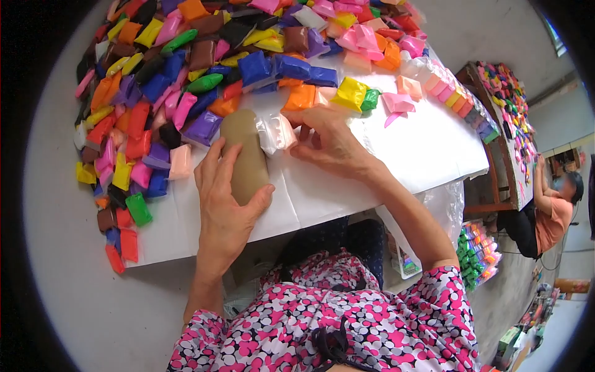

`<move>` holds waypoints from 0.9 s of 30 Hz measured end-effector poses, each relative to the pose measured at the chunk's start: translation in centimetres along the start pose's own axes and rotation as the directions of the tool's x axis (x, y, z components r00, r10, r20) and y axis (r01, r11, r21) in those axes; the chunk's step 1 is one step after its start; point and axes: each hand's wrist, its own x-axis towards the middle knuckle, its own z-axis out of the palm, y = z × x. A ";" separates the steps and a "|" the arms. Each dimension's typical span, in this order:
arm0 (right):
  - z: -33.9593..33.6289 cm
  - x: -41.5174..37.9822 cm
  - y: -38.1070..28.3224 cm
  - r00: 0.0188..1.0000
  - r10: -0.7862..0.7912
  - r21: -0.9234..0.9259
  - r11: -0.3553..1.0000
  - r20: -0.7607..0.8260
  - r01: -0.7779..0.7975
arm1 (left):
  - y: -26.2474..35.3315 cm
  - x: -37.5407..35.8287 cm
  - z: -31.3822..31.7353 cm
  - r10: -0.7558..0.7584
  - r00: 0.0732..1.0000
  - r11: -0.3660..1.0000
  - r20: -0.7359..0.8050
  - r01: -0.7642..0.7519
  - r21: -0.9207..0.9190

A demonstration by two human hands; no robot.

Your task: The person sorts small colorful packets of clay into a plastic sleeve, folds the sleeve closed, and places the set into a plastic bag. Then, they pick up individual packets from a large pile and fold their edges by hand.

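My left hand point(224, 201) lies around a smooth brown cardboard tube point(245, 152), its fingers along the left side and thumb on the right edge. A clear plastic sleeve point(265, 134) sticks out past the tube's right side, with a pale peach packet point(283, 132) at its end. My right hand point(331, 141) has its fingertips and thumb at either side of this packet, pinching it. Just beyond the right hand lie an orange packet point(299, 98), a yellow packet point(349, 93) and a green packet point(370, 100).
Many coloured packets point(201, 54) heap over the far and left parts of the white tabletop point(322, 192). A row of packets in clear wrap point(455, 98) lies at the right edge. Bagged packets point(477, 254) stand on the floor; another person point(551, 208) sits at a second table.
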 end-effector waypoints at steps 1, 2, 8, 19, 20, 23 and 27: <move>0.0 -0.1 0.3 1.000 -0.002 -0.012 1.000 0.007 0.002 | 0.1 0.0 0.0 0.006 1.000 1.000 -0.005 -0.006 -0.001; 0.0 -0.2 0.6 1.000 -0.004 -0.025 1.000 0.016 0.004 | 0.1 0.0 0.1 0.011 1.000 1.000 -0.011 -0.011 -0.001; -0.7 -0.3 -0.2 0.999 0.018 -0.048 0.999 0.029 -0.017 | 0.1 -0.1 0.5 -0.051 0.998 0.999 -0.031 0.050 -0.021; -0.8 -0.6 0.7 0.998 -0.057 -0.069 0.996 0.013 0.058 | -0.2 -0.2 0.9 -0.096 0.995 0.953 -0.029 0.083 -0.291; -0.7 -0.4 0.8 0.998 -0.065 -0.077 0.995 0.021 0.066 | -0.4 -0.1 1.0 -0.089 0.996 0.949 -0.028 0.076 -0.304; -0.6 -0.5 0.7 0.998 -0.063 -0.093 0.994 -0.010 0.061 | -1.0 0.0 1.1 -0.058 0.998 0.937 -0.005 0.053 -0.346; -0.3 -0.6 0.1 0.993 -0.066 -0.058 0.996 -0.096 0.061 | -1.2 0.1 1.3 -0.047 0.999 0.926 0.005 0.045 -0.376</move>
